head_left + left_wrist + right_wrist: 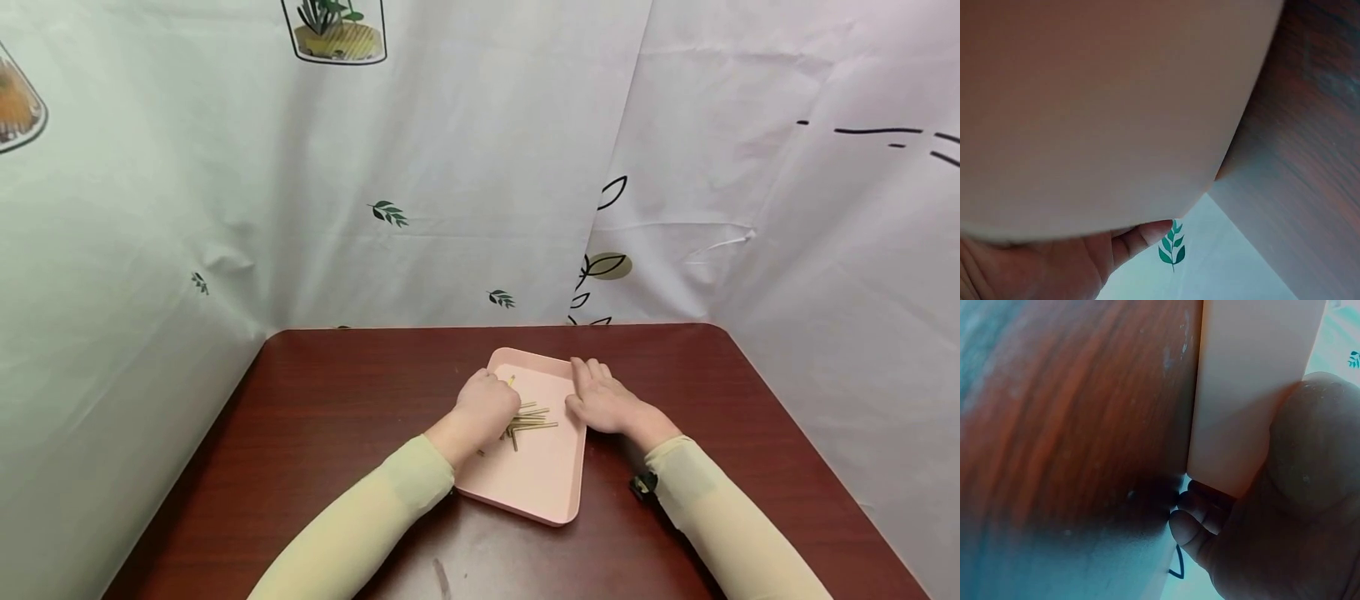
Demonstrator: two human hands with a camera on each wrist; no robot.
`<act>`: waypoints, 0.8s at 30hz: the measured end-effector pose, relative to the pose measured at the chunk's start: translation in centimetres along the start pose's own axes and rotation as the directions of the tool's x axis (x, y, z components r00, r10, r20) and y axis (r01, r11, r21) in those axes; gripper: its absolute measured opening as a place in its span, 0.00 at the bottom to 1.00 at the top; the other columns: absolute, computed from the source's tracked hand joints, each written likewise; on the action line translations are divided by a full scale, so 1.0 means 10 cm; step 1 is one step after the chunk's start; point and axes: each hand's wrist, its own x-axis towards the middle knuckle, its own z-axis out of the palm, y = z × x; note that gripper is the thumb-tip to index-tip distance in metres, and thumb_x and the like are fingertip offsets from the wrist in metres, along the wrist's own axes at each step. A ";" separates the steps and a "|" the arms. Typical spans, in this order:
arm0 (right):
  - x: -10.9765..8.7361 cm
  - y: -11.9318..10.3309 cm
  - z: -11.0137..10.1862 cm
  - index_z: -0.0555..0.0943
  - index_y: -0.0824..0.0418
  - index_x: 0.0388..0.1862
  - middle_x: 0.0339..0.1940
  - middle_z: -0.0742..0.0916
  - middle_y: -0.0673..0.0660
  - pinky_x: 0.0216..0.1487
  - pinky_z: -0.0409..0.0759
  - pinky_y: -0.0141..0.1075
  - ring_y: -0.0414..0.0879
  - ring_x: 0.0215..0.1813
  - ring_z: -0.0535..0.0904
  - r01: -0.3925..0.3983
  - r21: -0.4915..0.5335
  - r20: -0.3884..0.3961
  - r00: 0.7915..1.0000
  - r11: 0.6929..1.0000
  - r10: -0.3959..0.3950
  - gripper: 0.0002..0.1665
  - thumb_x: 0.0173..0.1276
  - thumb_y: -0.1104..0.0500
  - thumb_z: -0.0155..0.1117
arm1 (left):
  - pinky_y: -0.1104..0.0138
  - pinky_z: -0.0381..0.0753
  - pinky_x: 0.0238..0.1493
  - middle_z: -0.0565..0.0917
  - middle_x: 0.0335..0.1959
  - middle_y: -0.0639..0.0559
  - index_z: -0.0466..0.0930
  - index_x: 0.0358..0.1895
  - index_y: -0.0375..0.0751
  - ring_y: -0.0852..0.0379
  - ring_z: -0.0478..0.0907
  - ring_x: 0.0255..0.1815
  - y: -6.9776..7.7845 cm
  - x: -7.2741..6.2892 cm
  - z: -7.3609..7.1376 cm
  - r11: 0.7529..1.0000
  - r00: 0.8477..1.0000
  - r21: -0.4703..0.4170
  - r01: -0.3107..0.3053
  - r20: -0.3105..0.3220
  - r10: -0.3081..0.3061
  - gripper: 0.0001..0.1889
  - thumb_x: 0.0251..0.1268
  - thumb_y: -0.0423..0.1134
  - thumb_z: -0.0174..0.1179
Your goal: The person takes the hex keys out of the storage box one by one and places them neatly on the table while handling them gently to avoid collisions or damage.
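A pale pink rectangular tray (536, 479) sits at an angle on the table. Inside it lies a loose bunch of thin gold-coloured rods (532, 419), at least one looking bent in an L. My left hand (487, 404) is curled over the tray's left side and covers part of the rods. In the left wrist view, a digit (1147, 237) of that hand lies along the tray's edge. My right hand (603, 402) grips the right side near the far corner, thumb (1316, 440) over the rim and other fingers outside the wall.
The dark red-brown wooden table (345, 392) extends around the tray. White patterned sheets (480, 167) hang close behind its far edge and along both sides. A small dark object (642, 485) shows at the right sleeve's cuff.
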 end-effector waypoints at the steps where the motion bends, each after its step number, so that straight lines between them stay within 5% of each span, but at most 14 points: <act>1: -0.01 -0.01 0.00 0.58 0.81 0.82 0.66 0.72 0.79 0.71 0.73 0.62 0.75 0.69 0.68 0.002 -0.005 -0.001 1.000 1.000 -0.002 0.46 0.76 0.52 0.50 | 0.63 0.75 0.53 0.92 0.39 0.58 0.93 0.39 0.58 0.56 0.80 0.37 0.01 0.00 0.00 1.000 1.000 0.006 0.003 0.005 -0.003 0.07 0.61 0.45 0.83; 7: -0.02 -0.11 -0.08 0.60 0.81 0.81 0.67 0.72 0.79 0.69 0.72 0.68 0.76 0.69 0.68 -0.033 -0.013 0.013 0.999 0.999 0.033 0.45 0.75 0.53 0.51 | 0.64 0.79 0.52 0.92 0.39 0.58 0.93 0.38 0.59 0.57 0.85 0.39 0.04 0.03 0.02 0.999 1.000 0.054 -0.004 0.004 0.004 0.06 0.63 0.44 0.80; 13: 0.09 0.13 0.08 0.58 0.79 0.84 0.69 0.72 0.78 0.71 0.72 0.66 0.75 0.71 0.67 -0.053 -0.005 0.000 0.999 0.999 0.053 0.47 0.75 0.52 0.53 | 0.62 0.84 0.50 0.92 0.40 0.56 0.94 0.41 0.57 0.54 0.86 0.40 0.03 0.06 -0.01 0.998 1.000 0.062 -0.011 -0.016 0.012 0.05 0.65 0.43 0.78; 18: 0.00 -0.09 -0.08 0.59 0.81 0.82 0.67 0.73 0.78 0.70 0.73 0.66 0.75 0.70 0.68 -0.050 -0.014 0.008 0.999 0.999 0.051 0.45 0.74 0.54 0.53 | 0.59 0.88 0.42 0.91 0.37 0.53 0.94 0.40 0.54 0.54 0.85 0.38 0.06 0.05 0.03 1.000 0.999 0.021 -0.006 -0.038 0.006 0.02 0.70 0.40 0.75; 24: 0.01 -0.03 -0.01 0.59 0.81 0.82 0.68 0.72 0.80 0.71 0.72 0.66 0.76 0.71 0.68 -0.029 -0.001 -0.006 1.000 1.000 0.029 0.46 0.74 0.53 0.52 | 0.57 0.90 0.34 0.86 0.37 0.48 0.94 0.45 0.47 0.52 0.83 0.38 0.09 0.01 0.04 0.997 0.999 -0.069 0.017 -0.036 -0.020 0.04 0.77 0.37 0.69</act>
